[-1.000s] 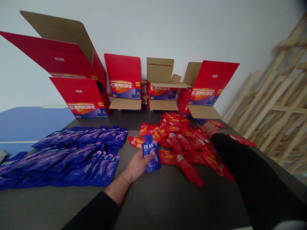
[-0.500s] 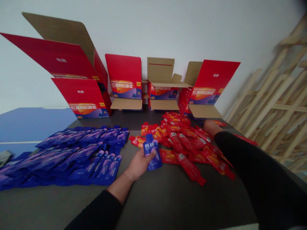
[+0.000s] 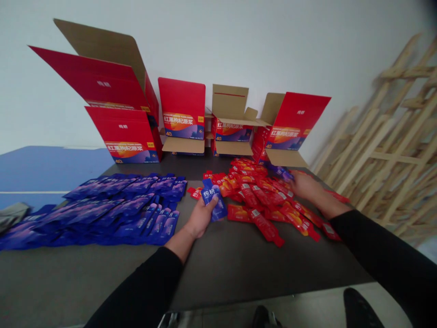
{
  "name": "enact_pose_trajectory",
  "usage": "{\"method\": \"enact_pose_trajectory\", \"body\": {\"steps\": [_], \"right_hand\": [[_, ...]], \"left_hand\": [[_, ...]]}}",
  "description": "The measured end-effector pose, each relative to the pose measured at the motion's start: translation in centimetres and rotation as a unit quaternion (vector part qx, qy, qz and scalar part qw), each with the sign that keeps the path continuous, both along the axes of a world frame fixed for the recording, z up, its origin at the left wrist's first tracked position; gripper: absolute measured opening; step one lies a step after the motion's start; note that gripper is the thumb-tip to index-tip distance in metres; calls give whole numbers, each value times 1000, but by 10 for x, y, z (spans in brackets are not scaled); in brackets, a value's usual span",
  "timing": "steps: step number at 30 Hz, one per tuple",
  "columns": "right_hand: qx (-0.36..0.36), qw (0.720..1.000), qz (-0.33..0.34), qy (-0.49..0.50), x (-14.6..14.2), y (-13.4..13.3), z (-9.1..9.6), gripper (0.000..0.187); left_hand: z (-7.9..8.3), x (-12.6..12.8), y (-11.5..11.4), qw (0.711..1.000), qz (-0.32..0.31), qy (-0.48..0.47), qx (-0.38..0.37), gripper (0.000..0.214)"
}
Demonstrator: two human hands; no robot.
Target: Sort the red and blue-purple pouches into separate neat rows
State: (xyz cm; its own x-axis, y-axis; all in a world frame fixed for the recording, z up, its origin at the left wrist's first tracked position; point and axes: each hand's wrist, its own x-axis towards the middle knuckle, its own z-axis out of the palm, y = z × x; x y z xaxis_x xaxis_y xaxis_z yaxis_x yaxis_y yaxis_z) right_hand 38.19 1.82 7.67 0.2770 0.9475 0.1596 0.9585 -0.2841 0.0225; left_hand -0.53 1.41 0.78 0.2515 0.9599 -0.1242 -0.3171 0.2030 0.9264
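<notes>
My left hand [image 3: 201, 216] is closed on a blue-purple drink pouch [image 3: 214, 200], thumb across its front, printed side facing me and spout end pointing away. At the right back of the red pile, my right hand [image 3: 304, 186] has its fingers at another blue pouch [image 3: 280, 172]. Those fingers look closed on its near end, though blur hides the exact grip. Between and beyond my hands spreads a loose pile of red pouches [image 3: 251, 196]. A large heap of blue pouches [image 3: 112, 207] lies on the left, roughly layered in rows.
Along the back stand open red cartons: a stacked pair at left [image 3: 133, 141], two in the middle [image 3: 182, 114] [image 3: 232, 132] and one at right [image 3: 287, 132]. Wooden racks [image 3: 385, 155] lean at the right. A blue surface [image 3: 51, 171] lies beyond the dark table [image 3: 218, 273].
The view has shifted, showing more of the table's front edge and the floor. The blue pouch by my right hand now shows more clearly. My left hand keeps its pouch.
</notes>
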Motion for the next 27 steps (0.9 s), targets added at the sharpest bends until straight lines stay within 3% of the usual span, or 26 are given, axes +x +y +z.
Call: {"method": "enact_pose_trajectory", "body": {"steps": [3, 6, 8, 12, 14, 17, 21, 23, 27], "right_hand": [[12, 993, 68, 97, -47, -14, 4, 28], [12, 959, 125, 255, -103, -29, 2, 24], [6, 920, 155, 360, -140, -36, -4, 21], [-55, 804, 181, 563, -198, -38, -25, 19], [-57, 780, 182, 596, -216, -35, -36, 21], [-50, 807, 171, 562, -232, -28, -47, 27], [-31, 910, 135, 392, -242, -24, -45, 32], [-22, 943, 132, 303, -243, -22, -43, 33], [-45, 959, 182, 213, -238, -20, -39, 35]], "left_hand": [[1, -2, 2, 1000, -3, -4, -22, 58], [2, -3, 2, 1000, -19, -7, -14, 57], [2, -2, 3, 1000, -30, -3, -4, 56], [-2, -1, 3, 999, -34, -7, -5, 53], [-3, 0, 4, 999, -39, -32, -17, 52], [-2, 1, 2, 997, -63, -49, -12, 55], [2, 0, -1, 998, -63, 17, 24, 59], [2, -1, -1, 997, -61, 32, 33, 59], [0, -2, 0, 997, -52, 39, 39, 61]]}}
